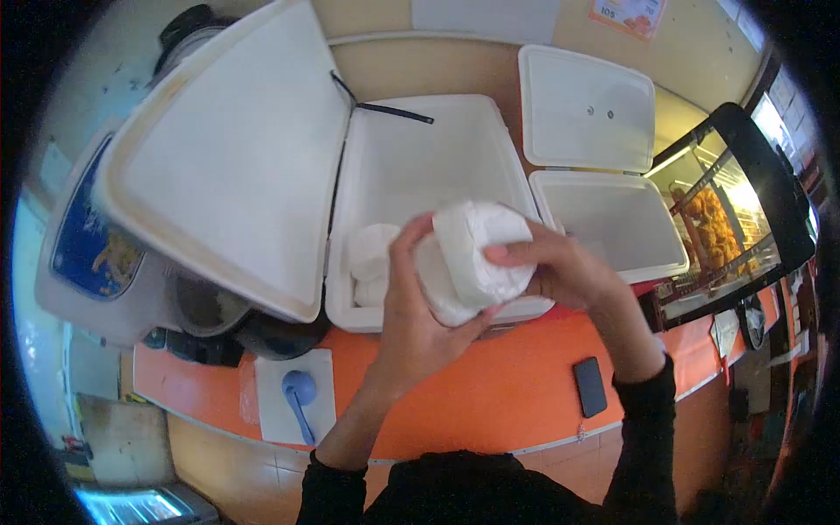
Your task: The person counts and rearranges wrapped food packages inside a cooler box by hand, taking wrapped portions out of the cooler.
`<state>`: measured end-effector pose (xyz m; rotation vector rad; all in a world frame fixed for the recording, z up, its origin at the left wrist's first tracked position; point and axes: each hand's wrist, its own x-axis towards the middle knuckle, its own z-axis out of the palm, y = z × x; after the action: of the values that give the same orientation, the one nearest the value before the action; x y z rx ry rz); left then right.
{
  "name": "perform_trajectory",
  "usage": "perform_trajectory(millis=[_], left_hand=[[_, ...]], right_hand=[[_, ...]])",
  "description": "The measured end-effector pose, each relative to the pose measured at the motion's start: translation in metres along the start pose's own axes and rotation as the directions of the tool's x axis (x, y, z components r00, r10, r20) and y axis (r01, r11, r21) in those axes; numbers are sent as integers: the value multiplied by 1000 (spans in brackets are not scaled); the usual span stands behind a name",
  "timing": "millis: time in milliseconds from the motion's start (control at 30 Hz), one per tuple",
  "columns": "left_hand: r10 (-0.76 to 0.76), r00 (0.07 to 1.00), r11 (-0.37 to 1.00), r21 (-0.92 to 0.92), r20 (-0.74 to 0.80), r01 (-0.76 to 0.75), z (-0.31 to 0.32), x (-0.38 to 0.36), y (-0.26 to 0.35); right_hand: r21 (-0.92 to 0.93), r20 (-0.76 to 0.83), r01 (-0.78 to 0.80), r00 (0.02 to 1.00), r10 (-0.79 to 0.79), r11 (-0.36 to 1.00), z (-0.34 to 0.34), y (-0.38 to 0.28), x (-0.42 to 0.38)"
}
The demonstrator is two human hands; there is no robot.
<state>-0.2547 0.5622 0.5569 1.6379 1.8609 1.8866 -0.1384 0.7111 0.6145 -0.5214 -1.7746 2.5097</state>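
Observation:
Just over the front rim of a large white cooler box [437,157], my two hands hold white paper-wrapped bundles. My left hand [411,315] wraps round the lower bundle [436,278] from the left and below. An upper white bundle [477,249] rests against it, and my right hand [560,267] grips this one from the right, thumb across its top. What is inside the wrapping cannot be seen. More white bundles [372,249] lie in the cooler's left front corner, partly behind my left hand.
The cooler's lid [236,157] stands open to the left. A smaller open cooler [604,219] is at right, beside a lit glass food cabinet [726,210]. On the orange counter [490,385] are a blue scoop [299,389] on white paper and a phone [590,387].

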Motion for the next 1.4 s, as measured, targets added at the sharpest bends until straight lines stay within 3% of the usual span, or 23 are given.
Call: perform_trajectory(millis=[33, 100, 167, 233, 333, 400, 467, 533, 667, 733, 833, 933, 1000, 1233, 1400], left_hand=[[5, 1000, 1000, 14, -20, -5, -1, -12, 3], [-187, 972, 979, -57, 142, 197, -1, -40, -3], [-217, 966, 975, -19, 141, 222, 4, -69, -7], [-240, 959, 971, 14, 151, 241, 3, -82, -4], [-257, 957, 961, 144, 136, 237, -2, -92, 2], [-133, 990, 948, 297, 51, 113, -6, -88, -1], [-123, 992, 933, 341, 1, 115, -22, -78, 8], [-109, 993, 916, 383, -49, 119, -44, -64, 4], [-100, 995, 927, 363, -5, 95, -69, -55, -21], [-93, 996, 930, 358, 1, 87, -73, -53, -26], [-50, 997, 887, 461, 58, 18, -77, -56, -31], [-74, 997, 870, 489, -9, 69, -79, -63, -30], [-229, 973, 910, 354, -11, 218, -83, -64, -25], [-194, 981, 898, 405, 11, 173, -87, -66, -27], [-178, 984, 880, 450, 7, 155, -86, -63, -23]], right_hand=[[-4, -53, -22, 998, 22, 1000, 6, 11, -9], [-14, -85, -46, 995, 44, 999, 15, 31, -22], [-308, -31, 66, 996, -79, 949, 20, 53, -33], [-401, -45, 95, 991, -124, 911, 26, 79, -37], [-787, -75, 206, 904, -420, 582, 48, 102, -46], [-773, -114, 213, 880, -462, 597, 48, 112, -37], [-761, -156, 224, 847, -508, 609, 50, 110, -31], [-883, -229, 180, 642, -732, 434, 55, 101, -27], [-865, -322, 87, 659, -680, 494, 67, 93, -4], [-963, -253, -84, 618, -744, 257, 74, 98, 9], [-977, -210, -86, 553, -806, 196, 75, 109, 23], [-977, -206, -76, 563, -801, 199, 76, 112, 23], [-979, -193, -59, 580, -791, 195, 75, 116, 23], [-981, -127, 38, 622, -772, 192, 70, 119, 15], [-974, -105, 100, 593, -798, 203, 62, 119, 16]])
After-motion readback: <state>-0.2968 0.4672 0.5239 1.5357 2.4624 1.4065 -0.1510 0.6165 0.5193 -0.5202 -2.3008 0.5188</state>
